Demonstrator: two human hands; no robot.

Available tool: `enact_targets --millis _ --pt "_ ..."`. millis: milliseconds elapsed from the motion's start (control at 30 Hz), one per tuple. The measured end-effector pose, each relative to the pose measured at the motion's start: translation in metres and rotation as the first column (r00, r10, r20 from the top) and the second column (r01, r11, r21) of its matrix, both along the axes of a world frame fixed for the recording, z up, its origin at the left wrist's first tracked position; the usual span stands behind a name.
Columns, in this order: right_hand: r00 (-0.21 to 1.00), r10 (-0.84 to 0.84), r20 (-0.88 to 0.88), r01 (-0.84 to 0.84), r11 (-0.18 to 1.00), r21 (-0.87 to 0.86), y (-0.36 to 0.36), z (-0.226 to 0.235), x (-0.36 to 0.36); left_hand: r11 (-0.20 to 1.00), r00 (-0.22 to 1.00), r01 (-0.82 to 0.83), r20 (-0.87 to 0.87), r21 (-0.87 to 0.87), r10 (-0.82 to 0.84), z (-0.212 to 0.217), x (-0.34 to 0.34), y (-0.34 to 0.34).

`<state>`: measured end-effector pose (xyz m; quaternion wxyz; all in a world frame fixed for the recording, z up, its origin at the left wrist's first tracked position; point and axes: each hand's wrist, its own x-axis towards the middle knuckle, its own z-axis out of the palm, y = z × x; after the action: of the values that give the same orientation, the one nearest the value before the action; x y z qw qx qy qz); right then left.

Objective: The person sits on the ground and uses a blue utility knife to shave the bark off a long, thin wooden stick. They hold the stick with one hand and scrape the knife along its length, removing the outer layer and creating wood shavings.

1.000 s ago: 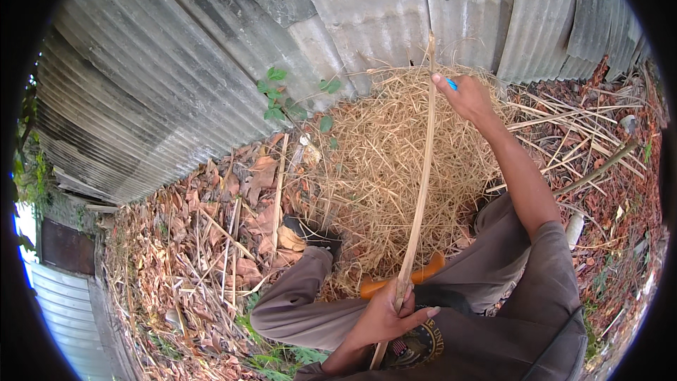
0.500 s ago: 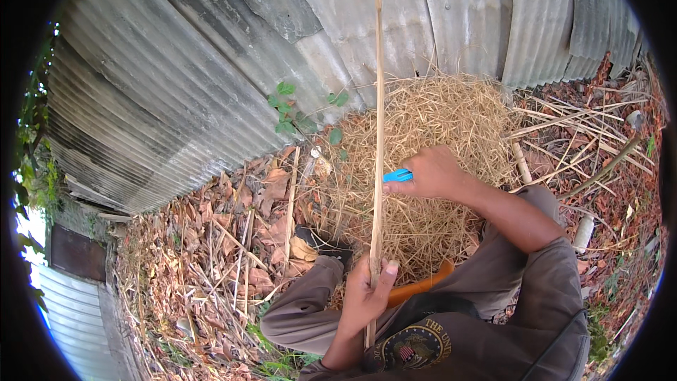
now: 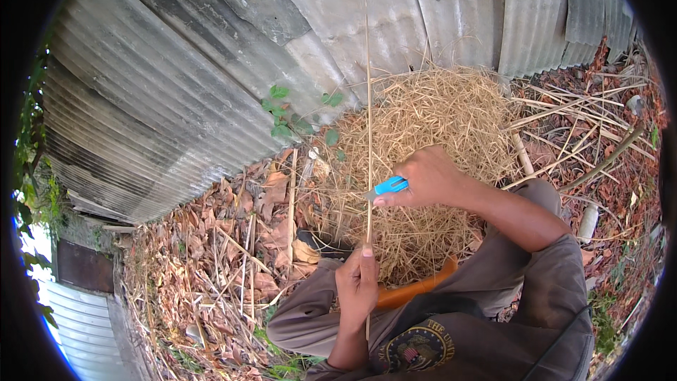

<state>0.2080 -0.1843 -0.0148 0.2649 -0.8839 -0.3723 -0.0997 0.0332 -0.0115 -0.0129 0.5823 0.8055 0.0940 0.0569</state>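
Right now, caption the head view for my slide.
Left hand grips a thin tan strip, right hand a blue utility knife.

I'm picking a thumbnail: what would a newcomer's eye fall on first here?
Probably the bright blue cutter in the right hand, near the middle, its blade at a long, thin strip that the left hand grips lower down. Next, the heap of straw-coloured shavings behind it, in front of the grey corrugated sheets across the top.

Rough earthen ground (image 3: 612, 245) carries the lot: straw-coloured shavings (image 3: 444, 114) heaped up in the middle, dry brown leaves (image 3: 273, 188) crowding the left, a pale slat (image 3: 291, 204) among them, and over right, scattered thin strips (image 3: 539, 117), a thicker stick (image 3: 606, 162), a whitish cylinder (image 3: 588, 224).
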Motion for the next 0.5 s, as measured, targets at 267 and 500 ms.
enact_targets --millis 267,500 --pt "0.998 0.064 0.023 -0.060 0.990 -0.126 -0.013 -0.006 -0.030 0.921 0.988 -0.029 0.152 0.388 -0.033 0.001 0.001 -0.015" --pt "0.990 -0.003 0.138 0.009 0.999 -0.042 -0.009 0.001 -0.002 0.844 0.983 -0.051 0.178 0.533 -0.052 0.013 -0.010 -0.012"
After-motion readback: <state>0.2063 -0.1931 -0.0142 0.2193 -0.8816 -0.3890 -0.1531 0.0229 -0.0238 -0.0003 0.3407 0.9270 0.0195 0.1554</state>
